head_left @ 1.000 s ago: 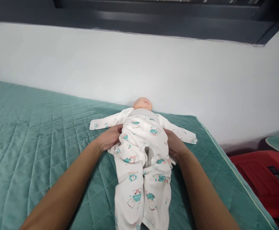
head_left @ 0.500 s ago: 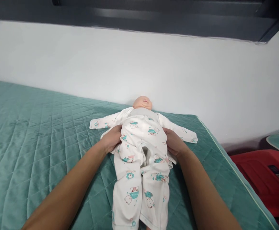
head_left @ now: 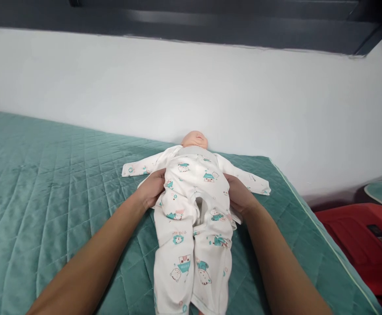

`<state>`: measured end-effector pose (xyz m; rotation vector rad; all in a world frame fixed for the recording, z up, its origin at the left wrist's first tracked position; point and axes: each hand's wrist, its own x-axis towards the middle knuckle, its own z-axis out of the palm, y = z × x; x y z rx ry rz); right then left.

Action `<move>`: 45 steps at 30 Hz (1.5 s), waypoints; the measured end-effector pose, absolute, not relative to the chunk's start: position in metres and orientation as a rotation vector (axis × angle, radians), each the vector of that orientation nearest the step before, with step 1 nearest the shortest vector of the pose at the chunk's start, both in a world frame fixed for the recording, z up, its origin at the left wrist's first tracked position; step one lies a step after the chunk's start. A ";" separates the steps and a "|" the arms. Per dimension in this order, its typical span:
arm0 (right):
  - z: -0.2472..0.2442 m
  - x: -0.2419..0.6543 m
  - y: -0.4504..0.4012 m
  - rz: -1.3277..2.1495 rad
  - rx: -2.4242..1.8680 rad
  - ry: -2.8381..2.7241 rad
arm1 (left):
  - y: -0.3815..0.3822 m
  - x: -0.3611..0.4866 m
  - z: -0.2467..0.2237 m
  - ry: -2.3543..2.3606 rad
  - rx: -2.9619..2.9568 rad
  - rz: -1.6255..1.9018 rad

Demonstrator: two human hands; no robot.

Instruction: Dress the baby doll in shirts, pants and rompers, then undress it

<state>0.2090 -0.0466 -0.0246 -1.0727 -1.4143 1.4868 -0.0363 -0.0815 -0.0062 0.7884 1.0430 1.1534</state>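
A baby doll (head_left: 195,139) lies on its back, head towards the wall. It has on a white long-sleeved top (head_left: 243,174), sleeves spread to both sides. White baby pants (head_left: 196,175) with teal and pink animal prints cover its belly and legs, with an opening at the crotch. At the pants' left side, my left hand (head_left: 152,189) is closed on the fabric. My right hand (head_left: 238,192) is closed on the opposite side, at the same height. The fingertips of both hands are hidden by the cloth. A bit of the doll's foot shows below one leg hem.
The doll rests on a green quilted bedspread (head_left: 63,210) whose piped edge runs down the right. A white wall (head_left: 191,87) stands behind, under a dark frame (head_left: 210,26). Beyond the right edge is a red plastic object (head_left: 358,236).
Almost nothing differs. The pants and both hands sit very slightly higher in view, and the fabric at the crotch has shifted a little.
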 end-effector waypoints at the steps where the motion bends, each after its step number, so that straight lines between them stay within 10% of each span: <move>1: -0.024 0.208 -0.047 1.484 -1.072 -1.412 | -0.082 -0.035 -0.004 1.059 0.785 1.149; 45: -0.008 0.207 -0.051 0.984 -1.162 -1.833 | -0.073 -0.031 -0.018 0.824 0.774 1.126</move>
